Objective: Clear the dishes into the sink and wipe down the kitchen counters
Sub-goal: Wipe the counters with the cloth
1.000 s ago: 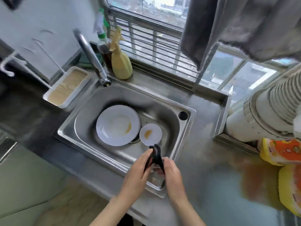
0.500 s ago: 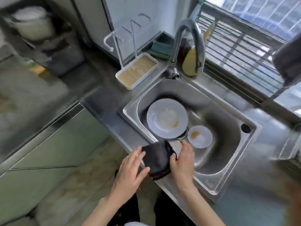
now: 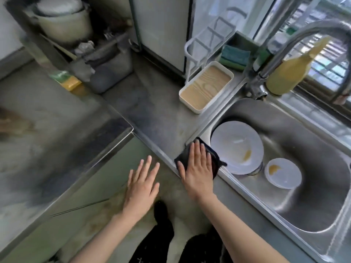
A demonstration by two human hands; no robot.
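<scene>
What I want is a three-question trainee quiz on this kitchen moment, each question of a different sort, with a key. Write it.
1. True or false: the right hand lies flat, fingers straight, on the dark cloth at the counter edge.
2. Multiple choice: how many dishes lie in the sink? A. one B. two C. four
3. Fill in: the left hand, open over the floor, holds ____.

Key
1. True.
2. B: the large plate and the small dish, both with a yellowish stain.
3. Nothing.
</scene>
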